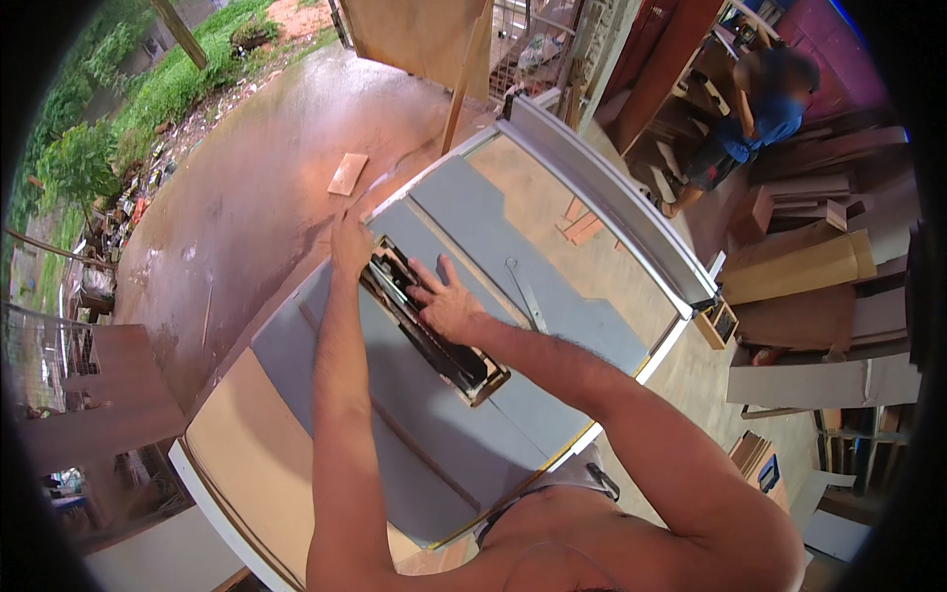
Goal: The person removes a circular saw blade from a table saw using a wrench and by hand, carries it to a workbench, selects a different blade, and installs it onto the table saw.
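A long, narrow wood-edged trough [434, 353] lies slantwise across the middle of the grey-topped desk [404, 493], between the person's two arms, and the work there looks to be partway through. What seems done is the opening up: no cover lies over the trough, and its dark interior shows, with metal-looking strips running along its length. Whether it stands on the surface or is let into it, I cannot tell. The left hand [352, 245] is at the far end, by the corner of the rim; its fingertips are too small to read, so I cannot tell whether its grip is closed on the wood or only rests there. The right hand [452, 308] reaches over the near side with fingers parted, their tips down at the inner strips; whether that grip pinches anything is hidden. What is left appears to be the handling inside the trough, since both hands are occupied there and nothing about it looks finished or closed. A slim metal tool with a ringed end [530, 301] lies to the right of the right hand, held by neither hand. Beyond it, a long grey rail [612, 202] runs along the desk's far right side.
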`<state>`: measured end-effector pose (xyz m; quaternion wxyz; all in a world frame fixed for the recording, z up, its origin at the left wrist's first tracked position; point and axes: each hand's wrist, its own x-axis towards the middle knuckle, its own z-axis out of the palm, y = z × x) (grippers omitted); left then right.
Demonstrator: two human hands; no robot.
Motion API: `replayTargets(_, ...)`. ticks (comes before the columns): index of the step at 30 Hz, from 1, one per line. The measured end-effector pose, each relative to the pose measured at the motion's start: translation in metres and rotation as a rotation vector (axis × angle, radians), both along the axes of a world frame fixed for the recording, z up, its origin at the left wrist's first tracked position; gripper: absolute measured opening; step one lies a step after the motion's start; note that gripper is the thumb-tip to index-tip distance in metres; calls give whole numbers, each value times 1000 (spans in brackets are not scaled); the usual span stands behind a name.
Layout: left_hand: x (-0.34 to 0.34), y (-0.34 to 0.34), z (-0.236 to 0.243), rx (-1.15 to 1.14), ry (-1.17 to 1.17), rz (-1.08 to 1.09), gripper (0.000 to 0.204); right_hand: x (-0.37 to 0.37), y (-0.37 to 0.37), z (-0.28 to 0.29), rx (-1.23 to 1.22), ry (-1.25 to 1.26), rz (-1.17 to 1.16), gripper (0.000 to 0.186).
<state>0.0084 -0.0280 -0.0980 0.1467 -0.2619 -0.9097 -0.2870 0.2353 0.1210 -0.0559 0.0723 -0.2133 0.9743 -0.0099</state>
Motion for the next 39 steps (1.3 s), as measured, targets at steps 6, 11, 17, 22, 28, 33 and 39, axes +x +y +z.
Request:
replayTargets(6,17,5,26,74,-92,-153,32,6,2,12,156,-9,6,29)
replayTargets(11,22,-17,57,-207,-72,-309,19,5,0,19,156,-6,42,30)
replayTargets(17,27,-29,88,-513,-172,-531,15,1,2,12,96,-37,-5,28)
replayTargets(22,24,-22,93,-723,-94,-665,21,7,4,13,120,-27,-7,28)
replayTargets(28,12,-8,83,-995,111,-747,19,11,3,15,141,-14,9,29)
replayTargets(33,16,-13,94,-950,148,-734,15,3,-8,9,78,-18,-26,28)
replayTargets(39,21,-3,87,-855,122,-757,18,14,7,11,62,-25,-66,31)
